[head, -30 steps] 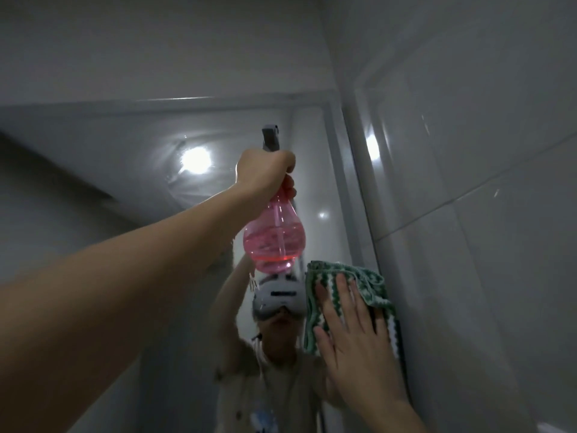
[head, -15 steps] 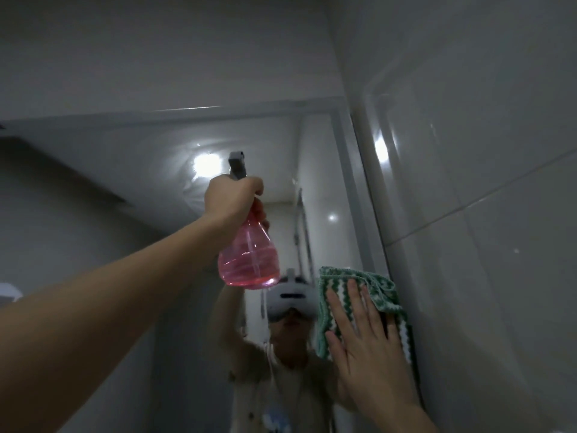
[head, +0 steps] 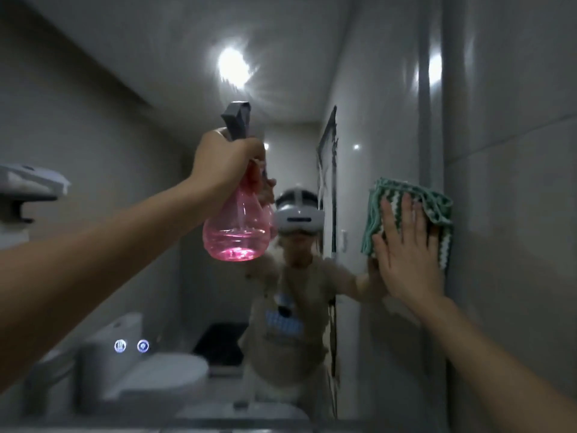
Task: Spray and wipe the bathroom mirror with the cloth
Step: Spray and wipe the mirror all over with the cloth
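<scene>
Cloth (head: pixel 437 201) green-white striped, folded, under flat spread right hand (head: pixel 406 254) fingers; left hand (head: pixel 228 160) grips pink spray bottle (head: pixel 237 229).

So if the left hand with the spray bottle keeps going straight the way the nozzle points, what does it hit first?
Most likely the mirror glass. The left hand grips the pink spray bottle with its grey nozzle aimed at the glass, and nothing shows between them. How far off the glass is can't be judged.

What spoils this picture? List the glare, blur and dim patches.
Head view: dim and grey overall; the ceiling light's reflection flares into streaks in the mirror; a second glare patch on the glossy wall tile; the spray bottle glows pink at its base; the toilet's reflection smears with blur; straight edges bow.
</scene>
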`<move>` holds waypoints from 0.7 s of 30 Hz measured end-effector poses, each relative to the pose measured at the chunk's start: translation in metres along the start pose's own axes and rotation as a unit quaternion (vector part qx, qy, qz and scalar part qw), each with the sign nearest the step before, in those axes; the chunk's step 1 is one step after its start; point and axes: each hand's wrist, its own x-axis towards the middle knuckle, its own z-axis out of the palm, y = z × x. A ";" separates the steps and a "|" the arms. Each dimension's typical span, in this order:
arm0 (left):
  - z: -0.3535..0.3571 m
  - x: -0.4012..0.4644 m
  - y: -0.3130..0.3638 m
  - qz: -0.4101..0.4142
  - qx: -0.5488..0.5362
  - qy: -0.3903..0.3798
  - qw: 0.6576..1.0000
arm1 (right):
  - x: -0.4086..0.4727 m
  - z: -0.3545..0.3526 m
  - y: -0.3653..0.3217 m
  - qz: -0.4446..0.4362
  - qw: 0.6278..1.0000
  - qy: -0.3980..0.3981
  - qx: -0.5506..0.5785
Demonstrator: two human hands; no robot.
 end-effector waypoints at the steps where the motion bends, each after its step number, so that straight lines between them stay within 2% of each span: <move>1: -0.002 -0.010 -0.009 -0.009 -0.003 -0.007 1.000 | -0.006 0.001 -0.001 0.001 1.000 -0.009 0.001; 8: -0.016 -0.094 -0.095 -0.105 -0.053 -0.040 0.992 | -0.094 0.013 -0.011 -0.004 0.999 -0.049 0.004; 16: -0.018 -0.195 -0.166 -0.136 0.034 -0.052 0.989 | -0.206 0.033 -0.004 0.005 0.996 -0.090 -0.006; 21: -0.017 -0.240 -0.183 -0.172 0.012 -0.030 0.984 | -0.254 0.041 -0.005 0.002 0.994 -0.089 -0.063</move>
